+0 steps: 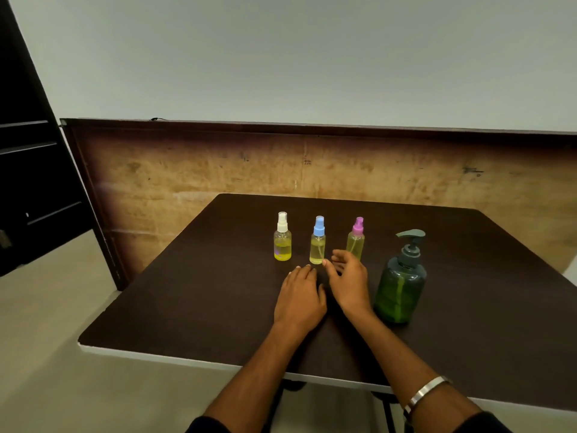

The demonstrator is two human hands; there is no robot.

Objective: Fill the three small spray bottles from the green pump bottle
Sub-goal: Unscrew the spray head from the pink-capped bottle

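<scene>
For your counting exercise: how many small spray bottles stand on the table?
3, in a row: white-capped bottle leftmost, blue-capped bottle middle, pink-capped bottle rightmost. None seems hidden.

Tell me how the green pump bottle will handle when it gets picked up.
The green pump bottle looks mostly full, so probably heavy for its size. Its wide base suggests it stands steadily, though the tall pump head could catch a hand. The smooth, glossy wall may be slippery; a grip round the body seems safest.
</scene>
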